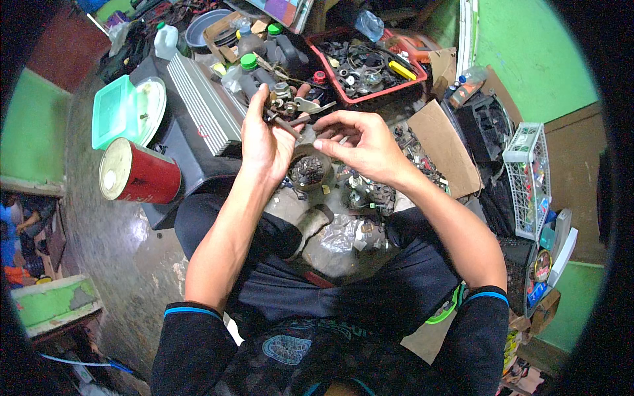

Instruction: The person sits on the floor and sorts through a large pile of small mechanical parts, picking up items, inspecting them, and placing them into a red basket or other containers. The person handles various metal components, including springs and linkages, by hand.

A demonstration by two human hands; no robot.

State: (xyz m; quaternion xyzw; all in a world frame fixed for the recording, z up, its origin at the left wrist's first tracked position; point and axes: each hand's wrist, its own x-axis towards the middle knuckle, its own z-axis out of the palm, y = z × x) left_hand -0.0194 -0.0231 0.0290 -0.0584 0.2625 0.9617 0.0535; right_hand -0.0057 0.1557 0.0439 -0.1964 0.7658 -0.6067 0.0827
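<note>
My left hand is raised palm up and holds a bunch of metal bolts and small metal parts, with long bolt shanks sticking out towards the right. Close by on the right, my right hand is curled with thumb and fingertips near each other; whether something small is between them I cannot tell. Below and between the hands stands a round container full of small dark pieces. To its right lies a pile of small mixed parts, and nearer to me is a clear plastic bag.
A red plastic basket of mixed parts stands at the back. On the left are a red can, a green plastic box and a ribbed grey panel. A cardboard piece and a white plastic basket are on the right.
</note>
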